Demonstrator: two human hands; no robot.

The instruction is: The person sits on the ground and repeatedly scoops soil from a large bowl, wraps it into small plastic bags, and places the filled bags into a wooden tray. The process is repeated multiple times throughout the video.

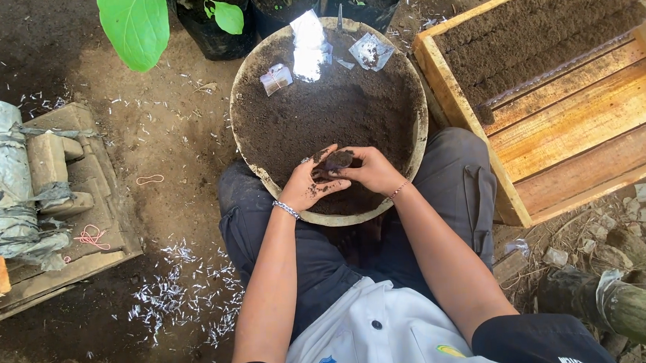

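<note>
Nearby – wooden tray [577, 116], potted seedlings [215, 21] flank soil basin [260, 174].

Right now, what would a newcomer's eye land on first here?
The round basin of dark soil at centre, where the left hand and right hand press a small soil-filled bag between them. To its right, a wooden tray holds rows of packed soil; a big green leaf hangs at upper left.
</note>
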